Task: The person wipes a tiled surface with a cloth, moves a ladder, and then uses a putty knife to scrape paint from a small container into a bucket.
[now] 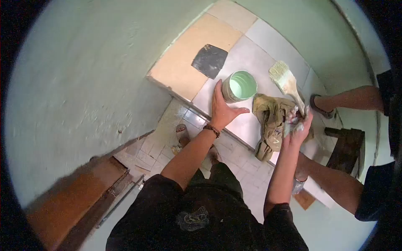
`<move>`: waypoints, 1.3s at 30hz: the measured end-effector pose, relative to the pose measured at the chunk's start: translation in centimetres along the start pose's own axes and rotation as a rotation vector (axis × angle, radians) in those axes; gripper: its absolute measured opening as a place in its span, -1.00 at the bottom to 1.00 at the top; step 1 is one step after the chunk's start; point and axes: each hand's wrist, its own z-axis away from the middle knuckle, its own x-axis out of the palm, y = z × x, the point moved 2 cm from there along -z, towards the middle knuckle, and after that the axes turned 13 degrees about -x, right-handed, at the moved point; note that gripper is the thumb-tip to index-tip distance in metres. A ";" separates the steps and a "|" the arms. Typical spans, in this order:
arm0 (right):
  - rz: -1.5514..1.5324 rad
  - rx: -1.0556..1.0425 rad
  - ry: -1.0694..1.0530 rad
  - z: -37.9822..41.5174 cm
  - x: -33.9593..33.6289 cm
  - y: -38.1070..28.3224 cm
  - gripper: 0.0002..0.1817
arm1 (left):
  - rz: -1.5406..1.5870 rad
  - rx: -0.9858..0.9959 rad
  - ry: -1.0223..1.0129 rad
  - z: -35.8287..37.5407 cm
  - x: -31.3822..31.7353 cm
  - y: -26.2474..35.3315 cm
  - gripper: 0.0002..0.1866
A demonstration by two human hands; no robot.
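A round paint container (240, 86) with pale green paint inside stands on the tiled ledge. My left hand (224, 108) is spread beside it, fingers along its left side and thumb stretched out below; the fingers look to touch the wall of the container without closing round it. In my right hand (298, 124) is a wide paintbrush (288, 82), gripped by its handle with the bristles pointing up and left. Pale paint is smeared on the right hand's fingers. A crumpled brown cloth (270, 121) lies between the two hands, partly over the ledge's front edge.
A dark square piece (210, 61) lies on the ledge (192, 54). Pale green walls (83, 71) rise on both sides. Another person's bare legs (351, 99) come in from the right. A brown wooden piece (79, 201) stands lower left, a dark wooden object (345, 152) at right.
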 end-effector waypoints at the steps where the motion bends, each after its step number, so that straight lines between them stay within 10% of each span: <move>1: 0.033 0.007 0.097 0.7 -0.6 0.2 -0.74 | 0.040 0.010 -0.011 -0.6 0.5 -0.5 0.33; 6: 0.010 -0.001 0.151 3.2 -3.1 3.2 -0.74 | 0.060 0.146 0.029 -3.1 0.8 -2.3 -0.11; 15: -0.044 0.089 0.130 7.2 -1.2 4.5 -0.75 | 0.327 0.275 -0.068 -1.8 -6.9 -0.8 -0.25; 19: -0.132 0.174 -0.019 8.5 0.8 3.8 -0.75 | 0.370 0.677 0.094 -0.2 -13.8 4.5 -0.42; 27: -0.196 0.297 -0.387 12.3 5.2 -2.7 -0.63 | 0.108 0.550 0.433 14.6 -23.6 10.0 -0.28; 39: -0.179 0.579 -0.671 10.4 2.9 -6.0 -0.65 | -0.051 0.188 0.679 30.4 -18.7 15.4 -0.17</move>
